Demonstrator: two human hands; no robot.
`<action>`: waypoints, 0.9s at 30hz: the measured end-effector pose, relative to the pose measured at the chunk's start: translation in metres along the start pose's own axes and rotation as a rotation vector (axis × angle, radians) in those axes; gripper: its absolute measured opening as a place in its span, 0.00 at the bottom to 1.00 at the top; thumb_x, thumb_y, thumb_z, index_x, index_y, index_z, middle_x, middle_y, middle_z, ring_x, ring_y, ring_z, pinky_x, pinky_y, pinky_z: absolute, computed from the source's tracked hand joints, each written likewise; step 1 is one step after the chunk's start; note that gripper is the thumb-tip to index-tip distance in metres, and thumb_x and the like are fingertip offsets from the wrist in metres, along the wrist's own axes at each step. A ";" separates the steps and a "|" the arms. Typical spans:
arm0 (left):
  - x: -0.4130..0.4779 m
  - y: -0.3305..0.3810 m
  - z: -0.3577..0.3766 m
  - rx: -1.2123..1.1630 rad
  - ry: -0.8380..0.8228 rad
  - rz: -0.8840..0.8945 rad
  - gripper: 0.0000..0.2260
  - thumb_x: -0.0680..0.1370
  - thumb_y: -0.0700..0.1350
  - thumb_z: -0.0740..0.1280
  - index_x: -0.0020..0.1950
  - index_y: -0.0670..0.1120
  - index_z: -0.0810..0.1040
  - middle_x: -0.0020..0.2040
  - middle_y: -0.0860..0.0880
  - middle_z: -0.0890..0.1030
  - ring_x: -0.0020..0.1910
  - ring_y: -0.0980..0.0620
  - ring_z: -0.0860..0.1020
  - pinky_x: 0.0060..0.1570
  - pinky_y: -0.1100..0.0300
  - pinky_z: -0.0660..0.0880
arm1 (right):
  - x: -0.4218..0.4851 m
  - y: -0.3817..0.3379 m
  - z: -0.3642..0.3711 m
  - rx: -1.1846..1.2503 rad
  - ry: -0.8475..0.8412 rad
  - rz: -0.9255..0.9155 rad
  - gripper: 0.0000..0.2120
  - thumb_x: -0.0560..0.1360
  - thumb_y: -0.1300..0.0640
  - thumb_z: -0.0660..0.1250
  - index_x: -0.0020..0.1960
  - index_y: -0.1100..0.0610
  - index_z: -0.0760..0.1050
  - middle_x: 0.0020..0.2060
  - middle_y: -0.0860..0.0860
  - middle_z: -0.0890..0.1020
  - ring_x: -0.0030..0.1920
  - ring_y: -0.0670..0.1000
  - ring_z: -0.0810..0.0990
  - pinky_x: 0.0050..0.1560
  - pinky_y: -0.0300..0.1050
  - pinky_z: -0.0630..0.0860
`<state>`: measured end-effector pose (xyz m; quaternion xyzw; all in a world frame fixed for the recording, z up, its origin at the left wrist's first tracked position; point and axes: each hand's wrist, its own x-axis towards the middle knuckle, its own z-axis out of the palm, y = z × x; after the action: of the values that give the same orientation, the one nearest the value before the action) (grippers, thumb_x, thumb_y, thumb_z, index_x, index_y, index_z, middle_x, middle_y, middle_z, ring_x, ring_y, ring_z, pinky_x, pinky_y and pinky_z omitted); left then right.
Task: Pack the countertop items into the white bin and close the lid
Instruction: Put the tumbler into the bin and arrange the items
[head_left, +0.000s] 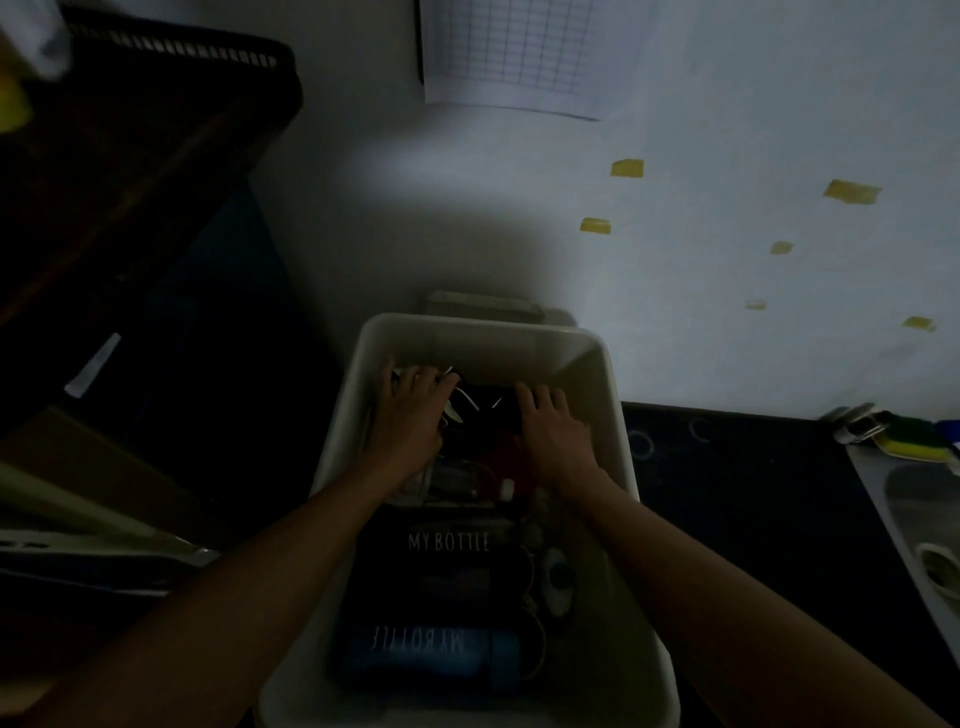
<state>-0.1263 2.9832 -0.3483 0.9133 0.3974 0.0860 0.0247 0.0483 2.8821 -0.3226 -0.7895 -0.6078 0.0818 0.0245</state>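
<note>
White bin (613, 395), lidless, dim contents, both hands inside

Single head-worn view, wide-angle, looking forward and steeply down from above the bin (613, 395). Close in: forearms enter from the bottom edge, both hands (410, 415) reaching away from the lens into the bin's far end. Faces a pale wall (727, 260) just behind. Takes in dark counter (753, 493) and sink (914, 519) at right, dark shelving (130, 182) at left. Dim, edges bent by the lens.
</note>
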 end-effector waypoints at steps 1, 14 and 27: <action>0.004 -0.001 0.002 -0.004 -0.010 -0.008 0.34 0.66 0.39 0.73 0.71 0.48 0.68 0.65 0.47 0.73 0.66 0.43 0.68 0.72 0.40 0.54 | 0.004 0.001 0.001 -0.004 -0.010 0.005 0.32 0.77 0.50 0.64 0.76 0.55 0.54 0.68 0.55 0.65 0.68 0.56 0.64 0.46 0.50 0.72; 0.035 -0.016 0.031 -0.063 0.033 -0.084 0.36 0.62 0.33 0.70 0.70 0.45 0.71 0.64 0.44 0.75 0.64 0.41 0.69 0.61 0.47 0.59 | 0.042 0.013 0.012 -0.036 0.092 -0.074 0.35 0.73 0.60 0.68 0.76 0.56 0.57 0.70 0.56 0.65 0.69 0.58 0.65 0.59 0.50 0.75; 0.027 -0.020 0.042 -0.011 -0.033 -0.051 0.37 0.62 0.38 0.75 0.70 0.45 0.70 0.66 0.44 0.74 0.66 0.41 0.70 0.61 0.44 0.61 | 0.026 0.008 0.028 -0.022 0.187 -0.161 0.29 0.67 0.50 0.74 0.65 0.57 0.73 0.55 0.55 0.78 0.54 0.57 0.76 0.49 0.49 0.75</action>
<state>-0.1148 3.0173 -0.3882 0.9039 0.4198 0.0726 0.0385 0.0580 2.9031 -0.3540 -0.7425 -0.6652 -0.0010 0.0788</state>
